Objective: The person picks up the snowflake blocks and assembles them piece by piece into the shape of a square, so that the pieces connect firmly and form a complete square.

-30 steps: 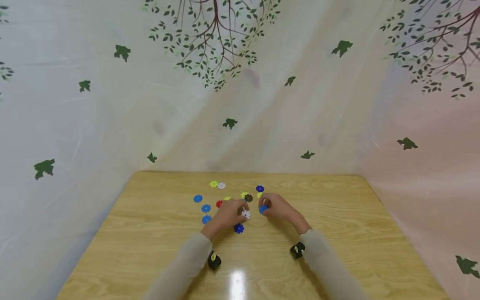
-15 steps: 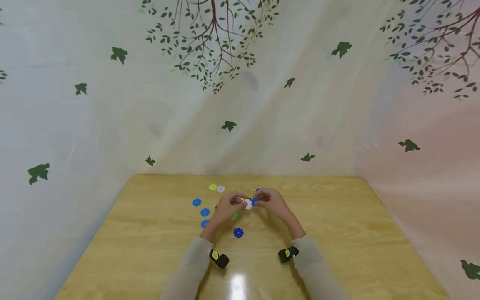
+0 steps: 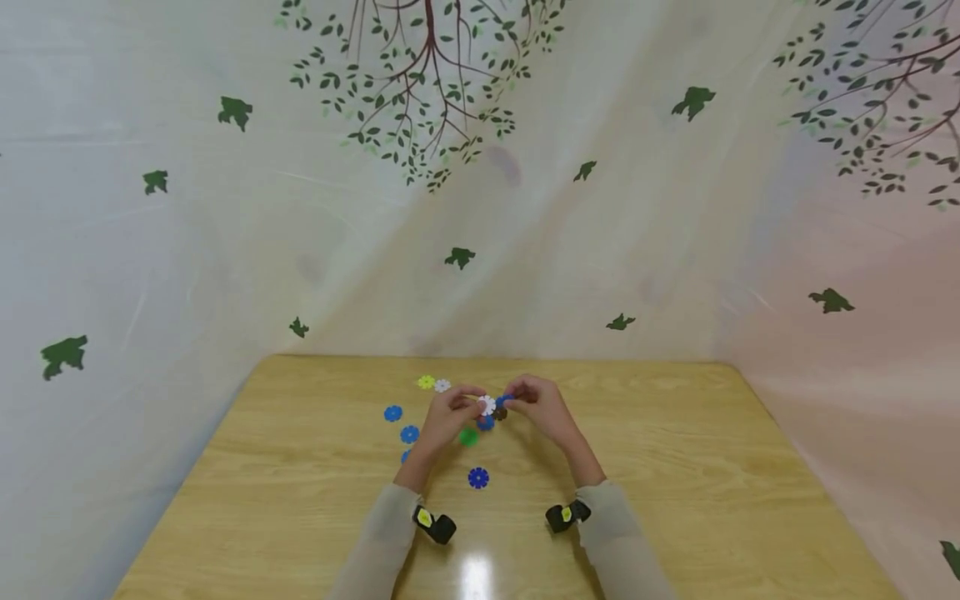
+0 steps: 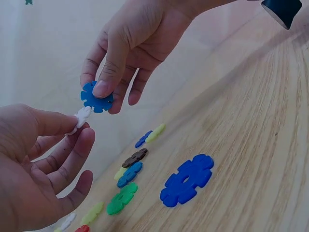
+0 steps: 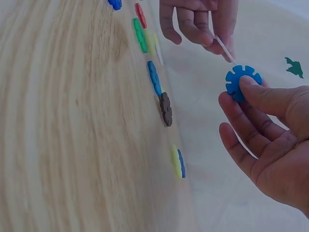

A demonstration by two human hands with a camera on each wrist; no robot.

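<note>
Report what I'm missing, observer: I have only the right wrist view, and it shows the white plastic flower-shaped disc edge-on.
Observer: In the head view, the white plastic flower-shaped disc, pinched in the left hand, shows its notched face to the camera.
Operator: Now tell me what lies on the tabletop just left of that hand and wrist.
Observer: The head view shows three blue plastic flower-shaped discs there on the wood-grain table, the nearest partly hidden.

You've got two white discs (image 3: 488,403), one green (image 4: 122,199), one brown (image 4: 134,158), one red (image 4: 83,228), seven blue (image 4: 98,103), maybe four yellow (image 3: 426,382), some half-hidden.
</note>
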